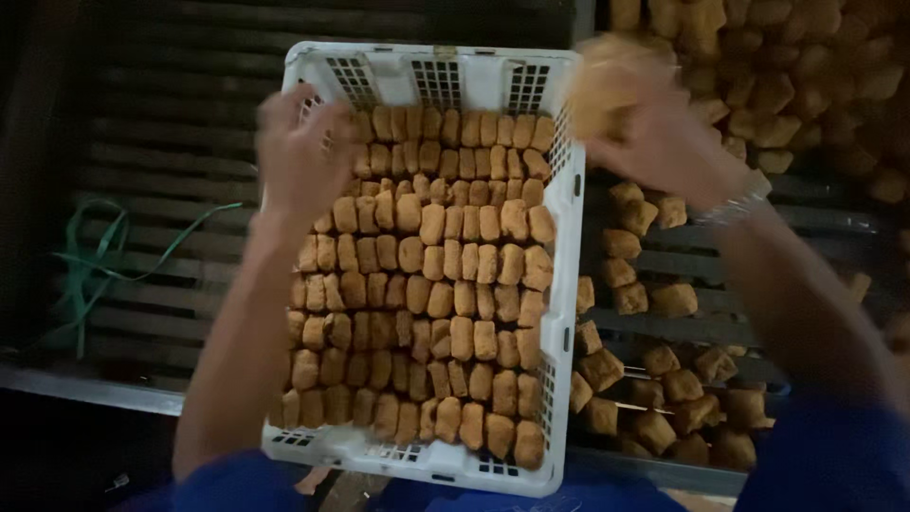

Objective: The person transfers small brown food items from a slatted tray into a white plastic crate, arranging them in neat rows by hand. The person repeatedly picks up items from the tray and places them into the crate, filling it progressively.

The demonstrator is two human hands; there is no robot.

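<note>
A white slotted plastic crate (567, 284) lies in front of me, packed with rows of golden-brown fried blocks (445, 284). My left hand (296, 156) hovers over the crate's far left corner, fingers spread and blurred, with nothing visible in it. My right hand (654, 137) is raised beside the crate's far right corner and grips a blurred handful of the same brown blocks (611, 81). A bracelet (735, 204) circles that wrist. Both sleeves are blue.
Loose fried blocks (664, 365) lie scattered on a dark slatted rack (161, 142) right of the crate, with a bigger heap (796, 76) at the far right. A green strap (95, 256) lies on the rack to the left.
</note>
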